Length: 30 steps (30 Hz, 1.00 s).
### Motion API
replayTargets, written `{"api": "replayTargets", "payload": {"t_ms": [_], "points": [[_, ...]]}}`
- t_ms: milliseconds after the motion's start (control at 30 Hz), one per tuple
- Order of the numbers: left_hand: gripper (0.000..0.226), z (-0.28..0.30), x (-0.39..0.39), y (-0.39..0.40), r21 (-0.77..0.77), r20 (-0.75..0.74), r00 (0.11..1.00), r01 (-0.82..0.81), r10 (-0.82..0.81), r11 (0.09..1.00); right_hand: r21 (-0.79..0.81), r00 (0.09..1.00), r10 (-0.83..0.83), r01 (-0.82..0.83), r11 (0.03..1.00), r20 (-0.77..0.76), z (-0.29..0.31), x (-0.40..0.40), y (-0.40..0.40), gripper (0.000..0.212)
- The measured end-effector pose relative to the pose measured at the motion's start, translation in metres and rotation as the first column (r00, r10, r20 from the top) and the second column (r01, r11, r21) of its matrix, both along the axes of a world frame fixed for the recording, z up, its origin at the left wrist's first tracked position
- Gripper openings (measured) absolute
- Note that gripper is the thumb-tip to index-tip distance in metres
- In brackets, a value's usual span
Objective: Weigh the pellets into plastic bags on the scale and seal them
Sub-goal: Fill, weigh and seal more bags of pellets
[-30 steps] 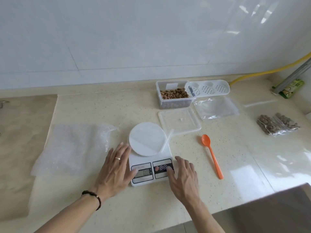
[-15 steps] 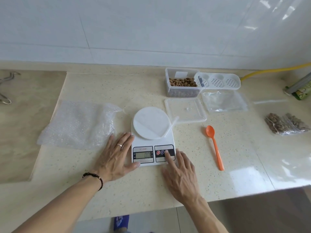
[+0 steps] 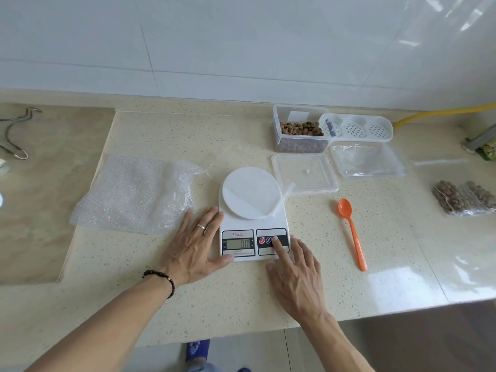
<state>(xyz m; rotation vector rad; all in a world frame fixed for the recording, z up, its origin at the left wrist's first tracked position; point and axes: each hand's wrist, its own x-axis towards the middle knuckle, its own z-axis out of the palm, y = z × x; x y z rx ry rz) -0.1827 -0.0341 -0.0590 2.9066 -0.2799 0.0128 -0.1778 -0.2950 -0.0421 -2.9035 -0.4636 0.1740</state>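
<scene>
Observed white digital kitchen scale (image 3: 254,226) reading 0.0. Left hand (image 3: 193,247) spread flat at its nine o'clock, holding nothing; right hand (image 3: 296,275) open, forefinger on button.

My left hand (image 3: 194,244) lies flat, palm down, fingers spread, thumb out to the side. My right hand (image 3: 294,275) is palm down too, index finger stretched forward, both forearms bare.

A white digital kitchen scale (image 3: 253,226) sits flat on the table, its display reading 0.0 and an empty plastic bag (image 3: 253,196) draped over its round platform. Brown pellets (image 3: 300,128) half-fill a clear open container (image 3: 300,132) behind it; a stack of empty plastic bags (image 3: 367,161) lies right of the container's lid, and two filled bags (image 3: 464,198) lie far right.
</scene>
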Motion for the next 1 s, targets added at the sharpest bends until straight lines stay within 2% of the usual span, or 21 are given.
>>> {"api": "replayTargets", "payload": {"t_ms": [233,300,367,467,600,700,833,900,1000], "points": [[0.094,0.0,-0.002,0.002,-0.023,0.031,0.998,0.049,-0.048,0.999,0.033,1.0,0.01,-0.01,0.999,-0.029,0.012,0.008,-0.008,0.064],[0.086,0.002,-0.003,-0.001,-0.044,0.078,0.993,0.092,-0.088,0.995,0.068,0.996,-0.065,0.069,0.995,-0.057,0.019,0.016,-0.012,0.067],[0.077,0.01,0.003,-0.008,-0.097,0.126,0.984,0.142,-0.129,0.985,0.072,0.982,-0.186,0.186,0.98,-0.004,0.024,0.029,-0.02,0.064],[0.068,0.03,0.029,-0.025,-0.155,0.181,0.966,0.213,-0.185,0.965,0.084,0.9,-0.433,0.429,0.899,0.045,0.033,0.054,-0.04,0.048],[0.066,0.046,0.071,-0.042,-0.139,0.196,0.947,0.282,-0.253,0.949,0.056,0.741,-0.665,0.67,0.74,-0.086,0.046,0.078,-0.069,0.04],[0.067,0.05,0.096,-0.048,-0.102,0.154,0.944,0.308,-0.291,0.946,0.035,0.685,-0.718,0.726,0.687,-0.123,0.045,0.087,-0.076,0.022],[0.068,0.055,0.124,-0.047,-0.059,0.106,0.942,0.325,-0.318,0.944,0.089,0.643,-0.745,0.764,0.639,-0.175,0.038,0.092,-0.073,0.031],[0.066,0.058,0.137,-0.043,-0.019,0.092,0.942,0.326,-0.323,0.945,0.158,0.628,-0.746,0.778,0.608,-0.221,0.039,0.096,-0.064,0.022],[0.065,0.064,0.158,-0.038,0.017,0.052,0.952,0.301,-0.301,0.954,0.348,0.643,-0.728,0.756,0.554,-0.238,0.052,0.111,-0.038,0.014]]}}
